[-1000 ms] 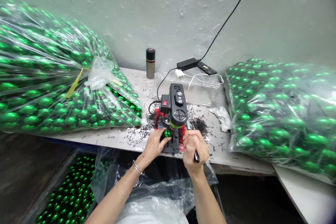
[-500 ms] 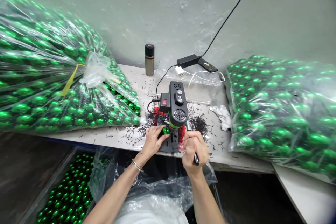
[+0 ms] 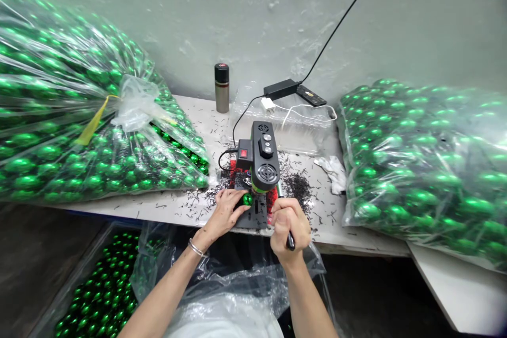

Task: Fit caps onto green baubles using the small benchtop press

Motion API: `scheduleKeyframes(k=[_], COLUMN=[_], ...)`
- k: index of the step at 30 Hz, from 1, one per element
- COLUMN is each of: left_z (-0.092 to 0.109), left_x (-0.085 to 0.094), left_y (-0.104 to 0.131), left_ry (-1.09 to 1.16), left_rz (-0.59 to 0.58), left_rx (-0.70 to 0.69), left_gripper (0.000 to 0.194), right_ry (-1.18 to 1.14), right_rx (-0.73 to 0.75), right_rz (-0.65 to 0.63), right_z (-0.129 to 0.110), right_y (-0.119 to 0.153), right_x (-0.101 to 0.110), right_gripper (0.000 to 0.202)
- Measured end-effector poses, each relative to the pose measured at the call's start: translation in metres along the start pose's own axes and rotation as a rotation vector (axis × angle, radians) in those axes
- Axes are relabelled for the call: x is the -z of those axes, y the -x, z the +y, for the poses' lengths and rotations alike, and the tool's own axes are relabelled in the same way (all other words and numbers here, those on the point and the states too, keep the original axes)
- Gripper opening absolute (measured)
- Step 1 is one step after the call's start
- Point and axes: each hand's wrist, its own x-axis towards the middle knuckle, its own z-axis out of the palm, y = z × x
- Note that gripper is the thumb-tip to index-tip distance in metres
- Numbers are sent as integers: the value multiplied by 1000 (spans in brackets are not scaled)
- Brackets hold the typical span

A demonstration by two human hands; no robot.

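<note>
A black machine (image 3: pixel 265 156) with a red switch stands on the white table. Under its front end sits a shiny green ball (image 3: pixel 247 199), pinched between the thumb and fingers of my left hand (image 3: pixel 224 214). A bracelet (image 3: pixel 197 248) circles my left wrist. My right hand (image 3: pixel 291 228) is wrapped round the black lever handle (image 3: pixel 290 243) at the machine's right side. Small black scraps (image 3: pixel 298 188) lie scattered on the table around the machine's base plate (image 3: pixel 255 217). The machine's head partly hides the contact point with the ball.
Large clear bags of green balls stand left (image 3: pixel 51 153) and right (image 3: pixel 420 169). Behind the machine are a bottle (image 3: pixel 222 90), a power adapter (image 3: pixel 280 88) and cables. A white glove (image 3: pixel 333 173) lies at the right. Below, a bin holds many green balls (image 3: pixel 101 285).
The whole view has shifted slightly, with things appearing a little further left. Both hands keep their holds on the ball and the lever.
</note>
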Motion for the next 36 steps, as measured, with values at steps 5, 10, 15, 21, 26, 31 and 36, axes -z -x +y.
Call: scheduleKeyframes(k=[5,10,15,21,26,31,36], left_z=[12,11,3,2,3,2,0], left_x=[2,-10,-17,-19,-21,-22,-25], left_y=[0,-2,-1,-2,-2,-2,-1], left_ry=[-84,-59,44,78,93,101,113], left_rz=[-3,70,111,121,132,140,174], left_rx=[-27,-15,-48,-57,-46,-46,-67], left_gripper=[31,30,32,32,32,31,32], right_ry=[2,8,-2,-9,2,1,64], right_rx=[-6,-12,8,93,87,85,123], right_rz=[3,-5,-3,35,83,101,27], right_z=[2,1,10,34,42,44,48], right_y=[2,3,15,46,57,62,65], right_x=[0,0,-1,-12,-18,-21,-20], right_gripper=[24,24,21,24,27,29,29])
